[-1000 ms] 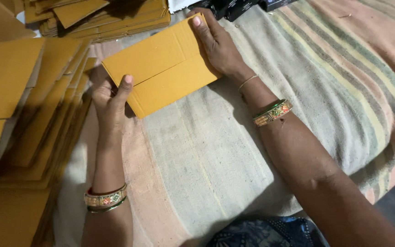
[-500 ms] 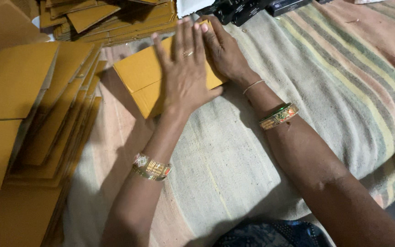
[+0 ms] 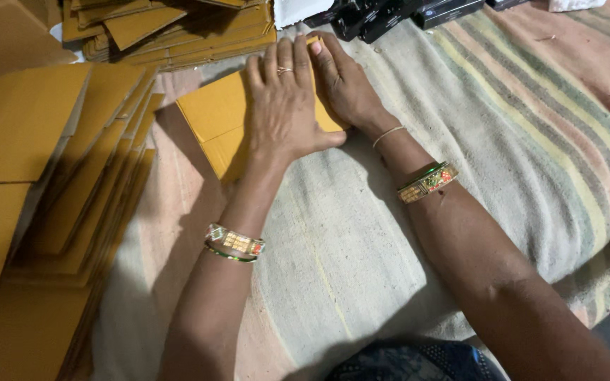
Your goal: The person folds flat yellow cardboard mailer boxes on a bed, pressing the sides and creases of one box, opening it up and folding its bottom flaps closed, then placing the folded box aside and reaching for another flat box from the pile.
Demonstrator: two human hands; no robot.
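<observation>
Both hands lie flat, palms down, fingers extended and nearly together; neither closes around anything. The left hand [image 3: 284,106] presses on the middle of a flattened yellow-brown cardboard piece [image 3: 213,120], and the right hand [image 3: 344,85] presses its far right edge, the two hands touching side by side. A ring shows on one left finger.

The cardboard piece rests on a pale striped cloth [image 3: 531,141], tilted, one corner pointing toward the person. Its left portion, with a crease line, stays uncovered; the rest is hidden under the palms.

Judgement on handling: thin folded board, light, fairly stiff across the panel but bending readily at the crease; dry matte surface, not slippery; edges likely to dent under a pinch. Best hold appears to be at the free left edge or near corner.

Stacks of similar flat cardboard [image 3: 51,176] lie just left, more [image 3: 171,28] beyond; dark boxes [image 3: 390,10] sit at the top.
</observation>
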